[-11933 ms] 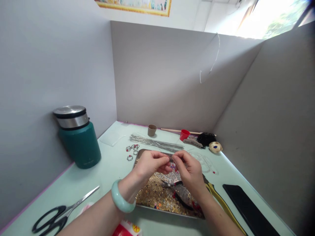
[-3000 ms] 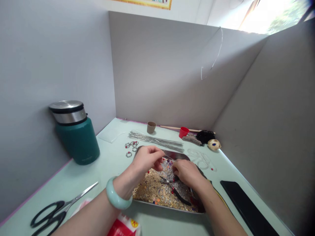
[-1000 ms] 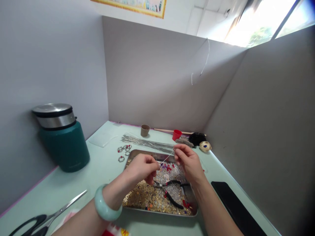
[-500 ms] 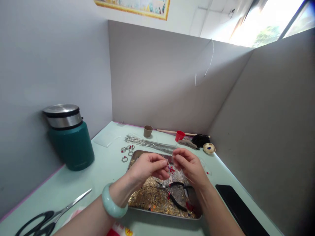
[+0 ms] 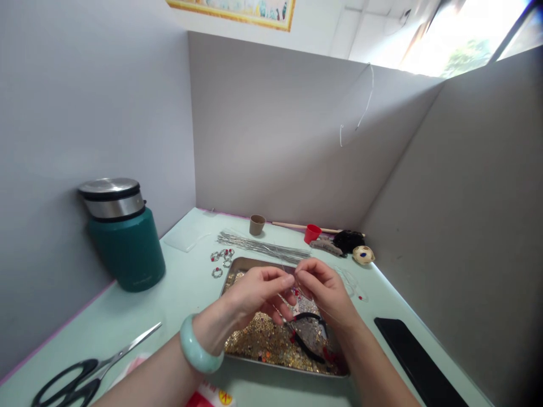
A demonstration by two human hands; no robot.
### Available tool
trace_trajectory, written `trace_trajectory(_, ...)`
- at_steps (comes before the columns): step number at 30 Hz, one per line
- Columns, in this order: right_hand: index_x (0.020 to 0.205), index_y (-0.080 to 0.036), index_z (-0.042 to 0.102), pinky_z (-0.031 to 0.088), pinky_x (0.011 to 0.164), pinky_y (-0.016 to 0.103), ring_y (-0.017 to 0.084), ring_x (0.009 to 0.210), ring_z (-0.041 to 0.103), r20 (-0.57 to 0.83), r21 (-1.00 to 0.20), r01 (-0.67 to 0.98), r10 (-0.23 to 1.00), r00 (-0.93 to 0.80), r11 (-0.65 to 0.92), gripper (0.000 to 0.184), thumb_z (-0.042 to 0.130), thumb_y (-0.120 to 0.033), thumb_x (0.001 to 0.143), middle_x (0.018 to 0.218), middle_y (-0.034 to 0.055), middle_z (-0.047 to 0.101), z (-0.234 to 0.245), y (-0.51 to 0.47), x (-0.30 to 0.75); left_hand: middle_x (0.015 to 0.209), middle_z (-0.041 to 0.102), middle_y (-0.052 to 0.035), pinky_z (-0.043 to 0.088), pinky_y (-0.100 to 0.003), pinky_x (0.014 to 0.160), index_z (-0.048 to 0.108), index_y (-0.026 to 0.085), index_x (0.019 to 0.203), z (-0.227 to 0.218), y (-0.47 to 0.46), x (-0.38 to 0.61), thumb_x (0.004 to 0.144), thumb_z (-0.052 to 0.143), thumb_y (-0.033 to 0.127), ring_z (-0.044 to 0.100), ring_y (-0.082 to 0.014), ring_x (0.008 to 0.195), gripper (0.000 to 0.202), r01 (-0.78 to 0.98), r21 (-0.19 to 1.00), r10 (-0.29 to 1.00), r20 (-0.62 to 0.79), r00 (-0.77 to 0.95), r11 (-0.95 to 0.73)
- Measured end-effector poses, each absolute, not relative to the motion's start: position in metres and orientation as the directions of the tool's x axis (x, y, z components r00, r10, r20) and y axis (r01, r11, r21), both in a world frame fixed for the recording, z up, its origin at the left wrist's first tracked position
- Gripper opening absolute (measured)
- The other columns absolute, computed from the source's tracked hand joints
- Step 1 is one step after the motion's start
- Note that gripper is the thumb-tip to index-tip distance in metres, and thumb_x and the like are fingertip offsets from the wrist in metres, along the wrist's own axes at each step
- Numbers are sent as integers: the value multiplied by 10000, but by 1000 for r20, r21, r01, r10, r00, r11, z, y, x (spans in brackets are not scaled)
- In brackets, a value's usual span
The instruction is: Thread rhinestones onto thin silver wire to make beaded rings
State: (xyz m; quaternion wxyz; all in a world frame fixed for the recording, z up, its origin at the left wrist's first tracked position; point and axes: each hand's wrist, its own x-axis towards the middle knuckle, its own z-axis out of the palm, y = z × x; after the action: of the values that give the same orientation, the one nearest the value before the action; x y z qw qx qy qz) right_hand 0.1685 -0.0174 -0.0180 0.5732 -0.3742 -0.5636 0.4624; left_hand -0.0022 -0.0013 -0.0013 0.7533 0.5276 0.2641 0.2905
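Above a metal tray (image 5: 280,368) of gold and clear beads, my two hands meet, fingertips almost touching. My left hand (image 5: 265,291), with a pale green bangle (image 5: 200,345) at the wrist, pinches a thin clear thread (image 5: 283,264) between thumb and forefinger; its other fingers hang loosely curled. My right hand (image 5: 324,288) is closed at thumb and forefinger on the same thread, as far as I can make out. Any bead between the fingertips is too small to see. Below them, black-handled pliers (image 5: 309,346) lie on the beads, their jaws partly hidden behind my left fingers.
Several beaded rings (image 5: 217,272) lie left of the tray, with a bundle of wires (image 5: 263,245) behind it. Scissors (image 5: 102,367) and a green flask (image 5: 127,249) stand or lie at left. A brown cup (image 5: 257,225), red cup (image 5: 313,233) and black case (image 5: 418,362) are around.
My right hand has moved left and its fingertips have come close to my left fingertips. My left fingers have spread downward a little, covering the pliers' jaws. The view has shifted slightly.
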Motion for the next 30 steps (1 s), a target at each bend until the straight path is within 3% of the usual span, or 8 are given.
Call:
trace_trajectory(5,765,-201,587,256,454,203,64,482,332,291,-952,-124,953,-78,281,93,632,-277,796,578,-57,442,-18,-19,166,778,635,-41,310,-154,347,557,146,812,0,-2,-1,792,607,360,515,-45,420,220,-162,955,720,-71,691,250)
trace_trajectory(13,843,-209,598,303,464,200,71,488,395,287,-945,-161,958,-3,283,102,607,-307,817,613,-40,530,-23,-16,163,701,625,-40,377,-175,400,605,105,778,2,-3,1,789,619,301,544,-63,443,197,-262,950,800,23,599,168)
trace_trajectory(17,949,-231,614,365,494,206,87,559,492,310,-950,-31,950,-21,310,167,631,-306,801,761,-13,611,-26,-15,158,667,615,-31,410,-178,445,587,99,774,2,2,-1,797,616,278,549,-64,475,183,-364,921,883,55,467,135)
trace_trajectory(22,885,-220,633,402,542,223,95,583,506,404,-908,113,915,-21,404,87,585,-275,839,699,-19,595,-22,-21,153,642,608,-30,438,-190,471,577,94,760,1,3,-3,797,616,281,563,-77,498,194,-369,918,897,34,440,146)
trace_trajectory(30,830,-200,598,403,538,233,107,554,492,505,-827,341,857,104,446,108,536,-282,864,648,-25,556,-21,-26,152,620,620,-25,473,-236,478,547,129,730,5,4,1,794,557,215,597,-116,497,108,-142,986,870,-11,493,93)
